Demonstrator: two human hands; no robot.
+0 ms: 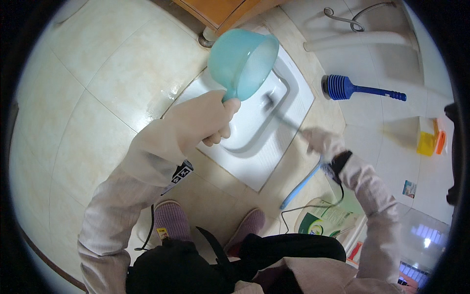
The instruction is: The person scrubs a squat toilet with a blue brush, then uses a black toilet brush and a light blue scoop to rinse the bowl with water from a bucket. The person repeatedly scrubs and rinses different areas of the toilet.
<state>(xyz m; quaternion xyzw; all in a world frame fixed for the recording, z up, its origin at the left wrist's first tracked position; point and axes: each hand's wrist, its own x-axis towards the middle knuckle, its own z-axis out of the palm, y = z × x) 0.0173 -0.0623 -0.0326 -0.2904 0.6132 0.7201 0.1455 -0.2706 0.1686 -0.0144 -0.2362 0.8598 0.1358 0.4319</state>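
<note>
My left hand [205,115], in a pale glove, grips the short handle of a translucent teal plastic water dipper [229,58]. The dipper is tilted over the white ceramic squat toilet [259,172], which is set into the tiled floor. To the right, my gloved right hand [325,141] is closed around a long-handled toilet brush [301,185]. The brush's light blue handle end sticks out below that hand. Its dark head, blurred by motion, is inside the toilet basin. The far part of the basin is hidden behind the dipper.
A blue plunger [339,87] is by the right wall. An orange-brown wooden cabinet [220,13] stands beyond the toilet. A large labelled plastic container [323,218] sits near my right leg. A yellow-and-orange item [427,141] is at the wall. Wet patches shine on the floor tiles [110,99].
</note>
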